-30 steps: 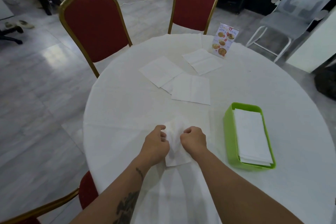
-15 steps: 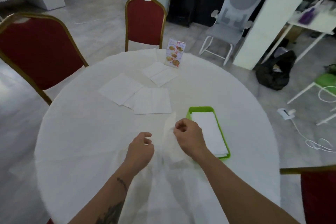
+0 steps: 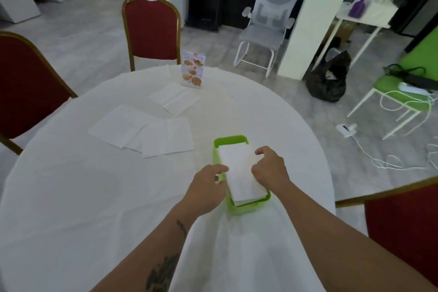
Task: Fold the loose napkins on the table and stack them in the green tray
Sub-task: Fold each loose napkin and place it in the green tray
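Both hands set a folded napkin (image 3: 239, 168) into the green tray (image 3: 237, 208), left hand (image 3: 208, 187) and right hand (image 3: 270, 170) pinching its long edges with curled fingers; thin, limp paper, likely best held by its creased edges.

Green tray (image 3: 237, 209) on the table's near right — folded white napkin (image 3: 239, 173) flat atop its stack. Three loose white napkins (image 3: 166, 140) lie unfolded farther left, two overlapping.

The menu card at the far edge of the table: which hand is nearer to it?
Left, narrowly. The left hand is at the green tray's left wall, below the menu card. The right hand is over the tray's right side, offset farther sideways.
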